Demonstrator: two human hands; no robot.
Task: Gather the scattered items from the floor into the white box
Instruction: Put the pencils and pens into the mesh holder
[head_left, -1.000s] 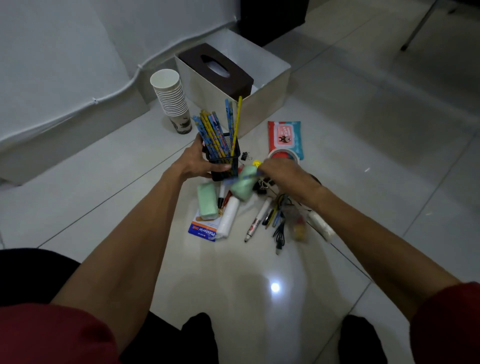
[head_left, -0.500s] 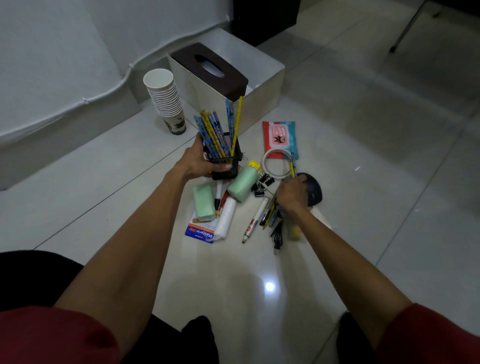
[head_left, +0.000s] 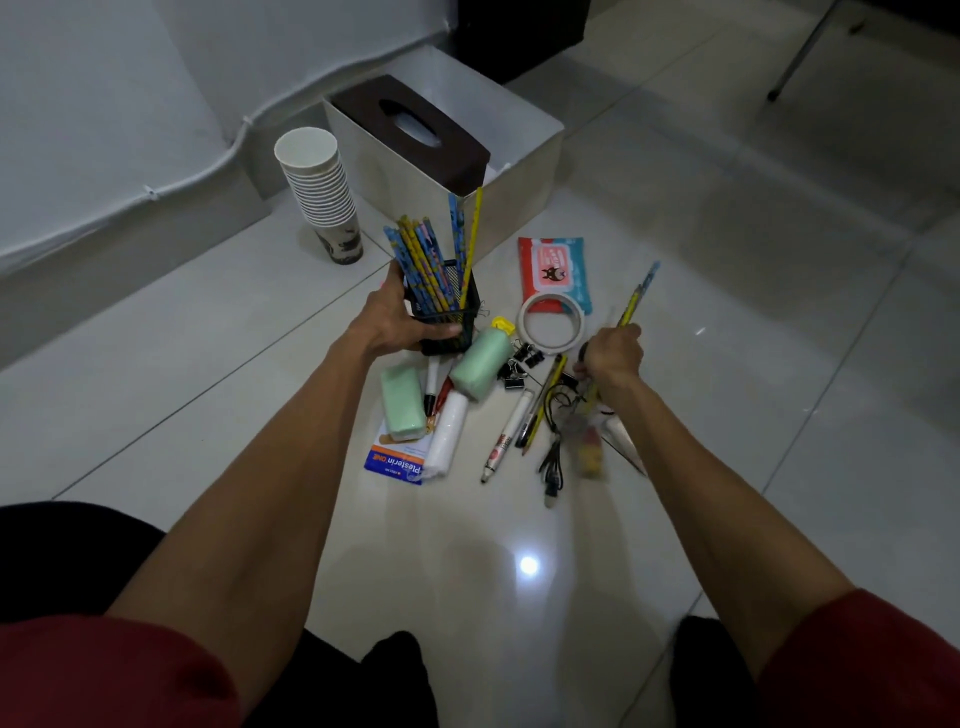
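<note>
My left hand (head_left: 390, 318) grips a black mesh pencil holder (head_left: 451, 321) full of blue and yellow pencils, held just above the floor. My right hand (head_left: 613, 356) is closed around a couple of pencils (head_left: 636, 296) that stick up and to the right. The white box (head_left: 511, 176) stands behind, with a brown tissue box (head_left: 410, 132) lying in it. On the floor between my hands lie a green bottle (head_left: 480, 361), a green sponge-like block (head_left: 401, 400), a tape ring (head_left: 551, 325), binder clips (head_left: 522, 364), markers (head_left: 506, 434), a cable (head_left: 553, 457) and a plaster pack (head_left: 397, 460).
A stack of paper cups (head_left: 322, 192) stands left of the white box. A red and blue wipes pack (head_left: 556, 270) lies beyond the tape ring. A white roll (head_left: 448, 436) rests on the plaster pack. A wall with a cable runs along the left.
My right hand went from the green bottle to the pile on the right, closed on pencils and lifted them. The left hand kept holding the pencil holder.
</note>
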